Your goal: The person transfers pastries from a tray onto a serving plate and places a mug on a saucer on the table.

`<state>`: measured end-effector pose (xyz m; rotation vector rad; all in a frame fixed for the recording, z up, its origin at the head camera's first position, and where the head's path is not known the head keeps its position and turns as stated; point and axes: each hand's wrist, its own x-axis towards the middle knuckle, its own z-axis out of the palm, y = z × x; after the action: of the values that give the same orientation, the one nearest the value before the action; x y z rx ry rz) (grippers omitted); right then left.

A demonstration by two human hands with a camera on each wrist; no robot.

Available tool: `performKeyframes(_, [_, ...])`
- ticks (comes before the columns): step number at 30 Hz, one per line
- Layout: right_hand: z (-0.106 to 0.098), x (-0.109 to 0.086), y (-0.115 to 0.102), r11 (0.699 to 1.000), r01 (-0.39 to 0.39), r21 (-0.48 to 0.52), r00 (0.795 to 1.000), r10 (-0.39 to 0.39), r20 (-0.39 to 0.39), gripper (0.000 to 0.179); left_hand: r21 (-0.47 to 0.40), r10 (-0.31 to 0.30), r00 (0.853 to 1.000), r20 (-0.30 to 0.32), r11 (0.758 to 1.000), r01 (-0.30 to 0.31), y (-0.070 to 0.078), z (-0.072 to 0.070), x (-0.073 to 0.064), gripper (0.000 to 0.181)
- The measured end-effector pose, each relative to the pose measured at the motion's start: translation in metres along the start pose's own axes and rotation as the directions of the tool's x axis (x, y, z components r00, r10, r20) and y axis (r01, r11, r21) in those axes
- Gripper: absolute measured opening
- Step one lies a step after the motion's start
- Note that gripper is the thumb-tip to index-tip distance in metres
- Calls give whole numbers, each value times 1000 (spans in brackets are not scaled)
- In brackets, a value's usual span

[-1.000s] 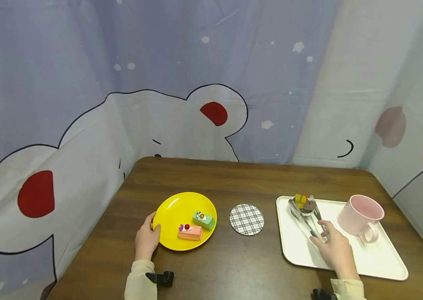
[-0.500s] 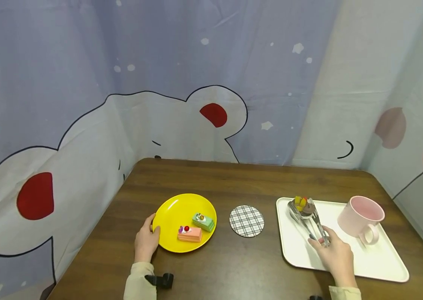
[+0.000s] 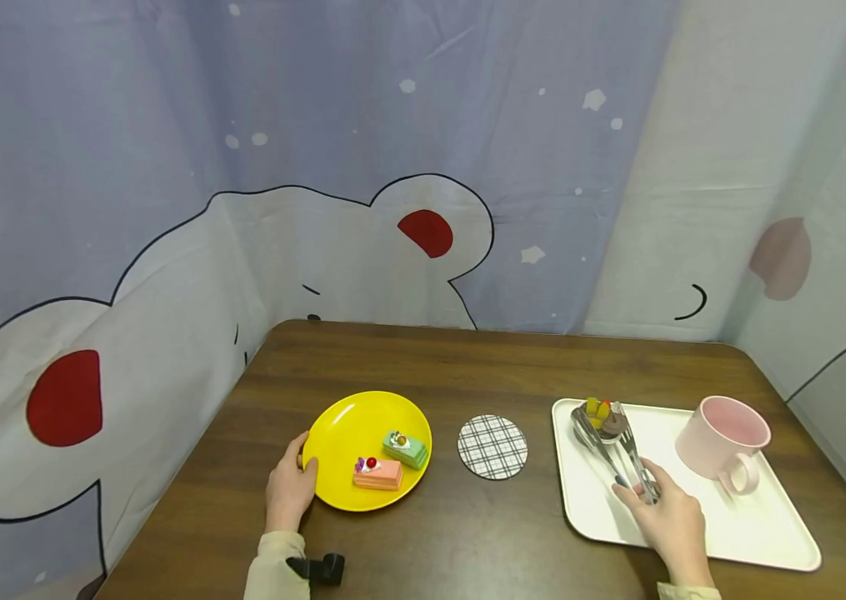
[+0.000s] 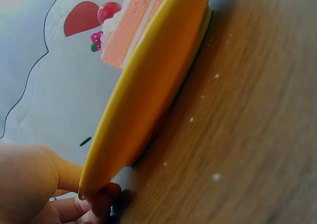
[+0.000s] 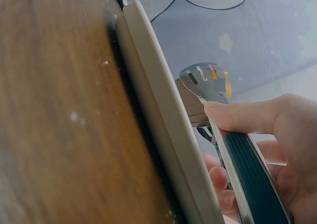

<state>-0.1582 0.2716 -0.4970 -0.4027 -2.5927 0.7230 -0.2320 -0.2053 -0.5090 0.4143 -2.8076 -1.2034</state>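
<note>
My left hand (image 3: 290,487) pinches the left rim of a yellow plate (image 3: 336,483), thumb above and fingers curled beneath, as the left wrist view shows. On the plate lie a pink toy cake slice (image 3: 377,475) with a red cherry and a green toy cake slice (image 3: 405,449). My right hand (image 3: 670,521) grips metal serving tongs (image 5: 255,179) with a dark green handle inlay. Their slotted heads stand either side of a chocolate cupcake (image 3: 613,422) topped with yellow fruit, above the white tray's left end. Whether the cupcake touches the tray cannot be made out.
The white tray (image 3: 760,542) lies on the right of the wooden table (image 3: 483,533) and bears a pink mug (image 3: 718,437), its handle toward me. A round checked coaster (image 3: 493,447) sits between plate and tray. A printed curtain (image 3: 528,167) hangs behind the table.
The right hand has shifted slightly toward me along the tongs. The tongs' heads and the cupcake have moved a little left. The left hand stays on the plate.
</note>
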Motion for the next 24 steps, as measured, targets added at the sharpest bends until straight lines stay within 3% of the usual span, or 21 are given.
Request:
performKeyframes(15, [2, -2, -2, 999, 28, 38, 996, -25, -81, 56, 12, 11, 1000, -13, 1000, -11, -1, 1, 1, 48])
performKeyframes(24, [4, -1, -12, 997, 61, 52, 996, -58, -66, 56, 16, 24, 1000, -8, 1000, -23, 0, -1, -1, 47])
